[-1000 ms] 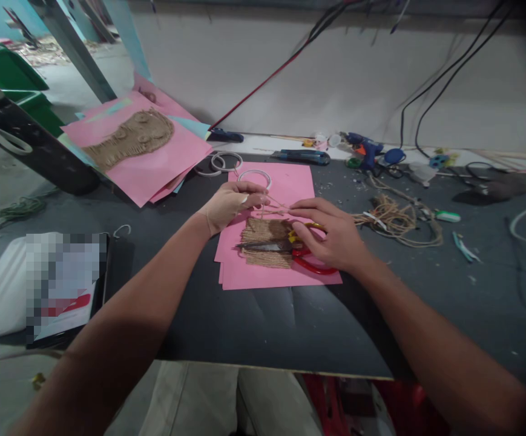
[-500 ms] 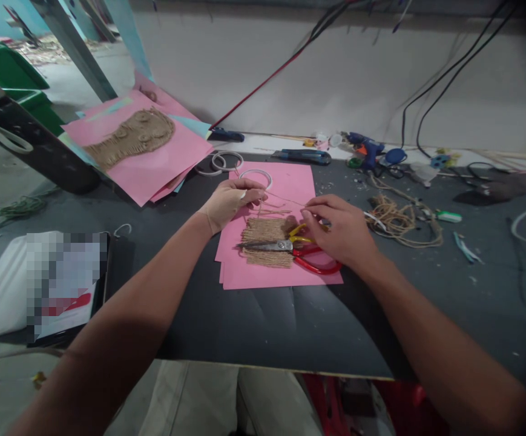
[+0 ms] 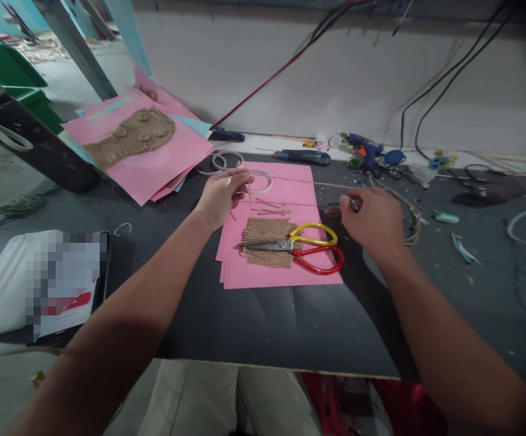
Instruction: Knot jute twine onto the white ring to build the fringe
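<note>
1. My forearms [image 3: 140,309] are bare as far as they show.
2. My left hand [image 3: 218,198] bears a small white patch [image 3: 229,180], too blurred to identify.
3. A thin line crosses that wrist, cord or crease.
4. My trousers [image 3: 199,393] are pale greyish beige, seamed down the left leg.

From the pink sheet [image 3: 238,275], six o'clock offers passage across the tabletop [image 3: 253,333]; scissors [image 3: 285,245] obstruct its centre, twine [image 3: 321,183] strung between left fingers [image 3: 241,177] and right fingers [image 3: 348,212] bars twelve, a glue gun [image 3: 367,151] two.
</note>
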Motion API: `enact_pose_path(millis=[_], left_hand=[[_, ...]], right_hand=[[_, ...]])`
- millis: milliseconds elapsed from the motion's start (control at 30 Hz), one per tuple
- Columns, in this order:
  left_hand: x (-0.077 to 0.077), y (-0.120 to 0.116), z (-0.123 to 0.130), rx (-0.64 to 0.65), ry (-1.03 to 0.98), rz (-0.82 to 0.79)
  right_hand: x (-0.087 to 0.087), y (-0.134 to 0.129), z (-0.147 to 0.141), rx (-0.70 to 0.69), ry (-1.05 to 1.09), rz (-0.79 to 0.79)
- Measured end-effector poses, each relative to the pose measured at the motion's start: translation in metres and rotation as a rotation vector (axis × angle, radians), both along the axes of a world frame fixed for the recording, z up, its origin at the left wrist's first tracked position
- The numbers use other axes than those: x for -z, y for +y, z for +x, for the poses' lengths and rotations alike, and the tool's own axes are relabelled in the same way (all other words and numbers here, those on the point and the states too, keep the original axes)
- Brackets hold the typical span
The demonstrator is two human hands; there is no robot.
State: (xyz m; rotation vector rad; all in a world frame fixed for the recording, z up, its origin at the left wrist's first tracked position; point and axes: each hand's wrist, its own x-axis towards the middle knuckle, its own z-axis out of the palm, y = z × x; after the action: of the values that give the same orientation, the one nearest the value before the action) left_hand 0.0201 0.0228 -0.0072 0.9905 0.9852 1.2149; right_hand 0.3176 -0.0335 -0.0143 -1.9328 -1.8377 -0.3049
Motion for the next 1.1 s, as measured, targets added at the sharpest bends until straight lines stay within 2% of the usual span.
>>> enact_pose_path(millis=[233, 400, 600, 833, 1100], left_hand=[[0.003, 0.009, -0.001, -0.121, -0.090, 0.064], [0.003, 0.012, -0.002, -0.204, -0.065, 0.090], [0.002, 0.015, -0.004, -0.261, -0.082, 0.084], [0.004, 0.018, -0.006, -0.297, -0.039, 0.096], [0.003, 0.020, -0.009, -0.330, -0.081, 0.084]], right_hand=[[0.005, 0.004, 0.021, 0.088, -0.125, -0.079], [0.010, 0.002, 0.028, 0.139, -0.146, -0.087], [0.015, -0.003, 0.027, 0.137, -0.171, -0.139], [0.026, -0.001, 0.039, 0.136, -0.143, -0.214], [0.027, 0.003, 0.044, 0.182, -0.111, -0.119]])
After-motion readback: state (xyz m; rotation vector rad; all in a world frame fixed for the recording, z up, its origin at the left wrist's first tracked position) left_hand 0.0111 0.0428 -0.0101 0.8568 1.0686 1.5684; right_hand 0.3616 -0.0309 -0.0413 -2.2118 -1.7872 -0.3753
